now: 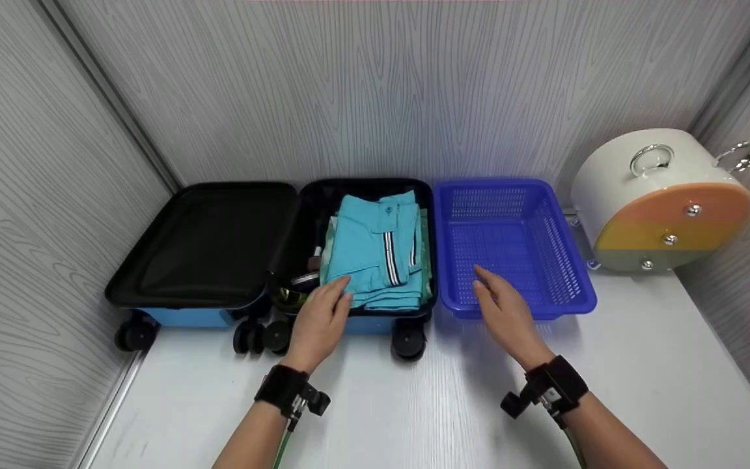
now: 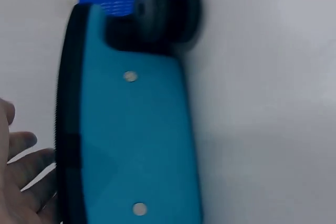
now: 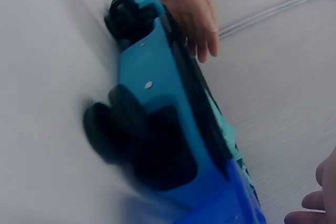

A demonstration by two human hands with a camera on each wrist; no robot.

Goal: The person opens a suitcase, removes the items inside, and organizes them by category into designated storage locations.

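Note:
My left hand (image 1: 319,320) is above the front edge of the suitcase's packed half (image 1: 375,324), its fingers loosely extended beside a stack of clothes. On top of that stack lies a folded pair of turquoise shorts (image 1: 363,238) with a dark-and-white striped band. In the left wrist view the fingers (image 2: 32,167) spread just behind the dark rim of the blue shell (image 2: 134,140). Over the front of a blue plastic basket (image 1: 515,316) hovers my right hand (image 1: 509,318), thumb and fingers apart with nothing between them.
The suitcase's other half (image 1: 212,247), black inside, lies flat at the left. Black wheels (image 1: 409,340) stick out at the front. Small items (image 1: 306,279) sit left of the clothes. At the right stands a white drum-shaped box (image 1: 635,169) with coloured drawers. Grey panels wall the back and sides.

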